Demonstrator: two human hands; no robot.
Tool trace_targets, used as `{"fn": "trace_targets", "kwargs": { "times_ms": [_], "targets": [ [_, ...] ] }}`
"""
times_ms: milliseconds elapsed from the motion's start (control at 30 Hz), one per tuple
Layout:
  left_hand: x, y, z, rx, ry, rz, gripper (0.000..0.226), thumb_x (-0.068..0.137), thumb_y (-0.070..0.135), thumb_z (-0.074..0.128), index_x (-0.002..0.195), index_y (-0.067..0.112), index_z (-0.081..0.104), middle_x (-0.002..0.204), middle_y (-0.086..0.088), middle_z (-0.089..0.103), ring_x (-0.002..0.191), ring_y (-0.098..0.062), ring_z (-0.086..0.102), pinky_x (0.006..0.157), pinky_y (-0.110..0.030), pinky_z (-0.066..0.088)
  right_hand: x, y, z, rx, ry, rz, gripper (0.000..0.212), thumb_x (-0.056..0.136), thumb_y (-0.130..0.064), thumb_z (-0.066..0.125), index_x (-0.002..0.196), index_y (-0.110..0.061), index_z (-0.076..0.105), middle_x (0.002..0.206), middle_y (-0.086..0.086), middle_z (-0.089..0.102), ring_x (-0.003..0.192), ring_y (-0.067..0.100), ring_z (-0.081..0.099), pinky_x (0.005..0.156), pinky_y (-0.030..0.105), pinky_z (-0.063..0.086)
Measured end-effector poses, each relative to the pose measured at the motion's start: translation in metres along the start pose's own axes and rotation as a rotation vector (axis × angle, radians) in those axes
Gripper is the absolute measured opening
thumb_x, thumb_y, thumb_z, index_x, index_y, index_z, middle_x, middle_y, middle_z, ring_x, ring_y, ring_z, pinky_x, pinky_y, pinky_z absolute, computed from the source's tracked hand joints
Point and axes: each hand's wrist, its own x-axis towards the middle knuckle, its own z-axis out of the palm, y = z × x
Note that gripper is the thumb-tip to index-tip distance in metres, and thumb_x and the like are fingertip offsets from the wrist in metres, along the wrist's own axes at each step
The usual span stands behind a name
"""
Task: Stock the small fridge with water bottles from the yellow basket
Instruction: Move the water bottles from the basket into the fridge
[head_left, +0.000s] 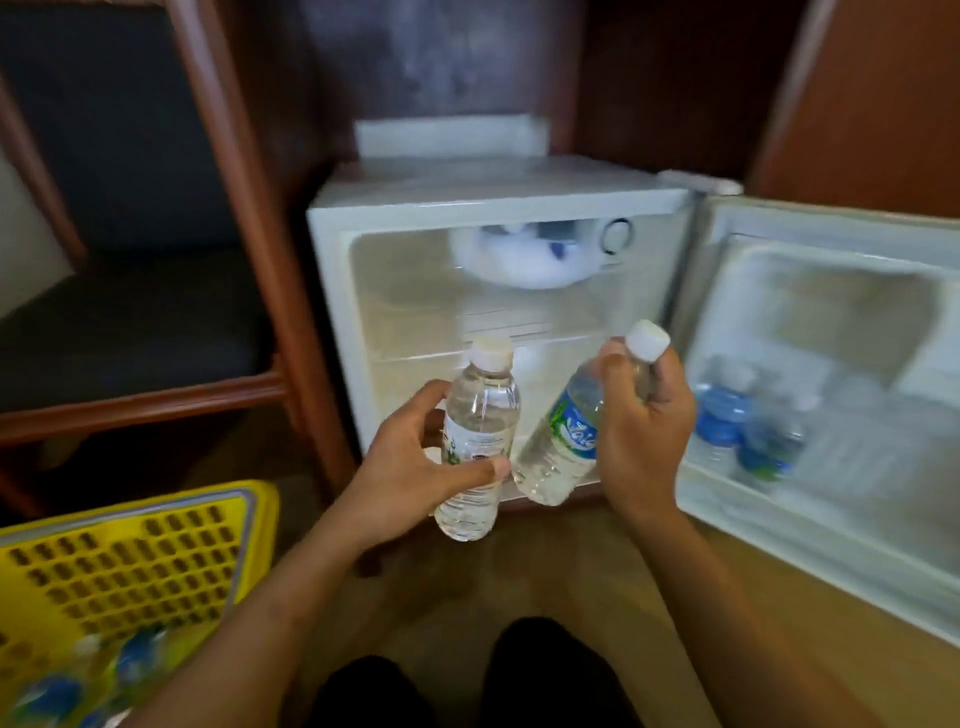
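My left hand (415, 467) grips an upright clear water bottle (480, 415) with a white cap, around its middle. My right hand (644, 415) holds a second bottle (563, 441) with a blue and green label, tilted with its cap up to the right. Both bottles hang in front of the small white fridge (332, 291), whose door (831, 551) stands swung open to the right. Two blue-labelled bottles (743, 426) stand in the door's lower shelf. The yellow basket (130, 545) sits at the lower left with more bottles (62, 691) inside.
A frosted freezer box (519, 254) and a round dial (615, 236) sit at the top of the fridge interior. A wooden frame (249, 249) with a dark shelf stands to the left. My dark-clothed knees (535, 675) are at the bottom, on the floor.
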Motion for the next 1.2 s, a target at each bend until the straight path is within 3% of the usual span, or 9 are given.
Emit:
{"fn": "trace_targets", "kwargs": {
  "times_ms": [100,300,400,567,733,900,1000,1200],
  "targets": [
    [0.025,0.014,0.059,-0.019,-0.126,0.066,0.056,0.073,0.017,0.087,0.119,0.025,0.055,0.108,0.009,0.071,0.099,-0.010,0.070,0.087,-0.027,0.057,0.022,0.003,-0.062,-0.156,0.024,-0.089,0.010,0.098,-0.016,0.057,0.102,-0.007,0.057,0.082,-0.008,0.062,0.073,-0.003,0.060,0.067,0.012,0.046],
    [0.062,0.047,0.169,-0.127,-0.294,0.149,0.065,0.074,0.018,0.087,0.128,0.028,0.050,0.116,0.012,0.068,0.106,-0.005,0.067,0.089,-0.024,0.055,0.058,0.007,-0.170,-0.470,0.058,-0.272,0.012,0.094,-0.026,0.055,0.099,-0.017,0.050,0.082,-0.009,0.058,0.071,-0.004,0.057,0.062,0.005,0.039],
    [0.074,0.059,0.213,-0.201,-0.346,0.165,0.066,0.074,0.015,0.087,0.128,0.027,0.050,0.112,0.012,0.068,0.103,-0.004,0.066,0.090,-0.019,0.053,0.069,0.013,-0.211,-0.564,0.107,-0.308,0.016,0.092,-0.025,0.055,0.101,-0.012,0.052,0.084,-0.014,0.054,0.076,-0.008,0.054,0.067,0.002,0.037],
    [0.088,0.063,0.269,-0.211,-0.386,0.219,0.064,0.072,0.015,0.089,0.123,0.029,0.051,0.109,0.014,0.065,0.105,-0.002,0.062,0.090,-0.017,0.051,0.084,0.033,-0.262,-0.637,0.118,-0.319,0.027,0.091,-0.032,0.051,0.105,-0.010,0.053,0.093,-0.017,0.052,0.087,-0.009,0.052,0.076,0.003,0.035],
    [0.093,0.051,0.315,-0.144,-0.379,0.277,0.064,0.068,0.016,0.091,0.121,0.025,0.055,0.114,0.009,0.064,0.111,-0.010,0.060,0.095,-0.034,0.053,0.095,0.056,-0.294,-0.681,0.121,-0.284,0.020,0.091,-0.033,0.051,0.107,-0.022,0.047,0.098,-0.002,0.054,0.087,0.006,0.050,0.079,0.004,0.035],
    [0.098,0.046,0.344,-0.022,-0.366,0.265,0.068,0.068,0.022,0.090,0.120,0.040,0.050,0.117,0.013,0.061,0.113,-0.008,0.056,0.097,-0.038,0.052,0.103,0.073,-0.311,-0.704,0.084,-0.222,0.018,0.093,-0.028,0.054,0.106,-0.019,0.047,0.096,0.003,0.054,0.088,-0.003,0.052,0.075,0.004,0.036],
    [0.104,0.041,0.358,0.092,-0.341,0.252,0.076,0.067,0.033,0.089,0.126,0.046,0.042,0.123,0.011,0.058,0.119,-0.013,0.052,0.100,-0.043,0.049,0.107,0.084,-0.317,-0.714,0.070,-0.176,0.019,0.095,-0.029,0.055,0.107,-0.017,0.047,0.097,0.004,0.055,0.084,0.003,0.052,0.073,0.005,0.037],
    [0.118,0.044,0.371,0.279,-0.326,0.252,0.079,0.062,0.040,0.091,0.126,0.032,0.046,0.115,0.007,0.067,0.104,-0.016,0.066,0.086,-0.040,0.057,0.113,0.098,-0.321,-0.722,0.055,-0.111,0.015,0.099,-0.024,0.053,0.109,-0.020,0.042,0.096,-0.001,0.053,0.085,-0.002,0.052,0.070,0.008,0.037]
  ]
}}
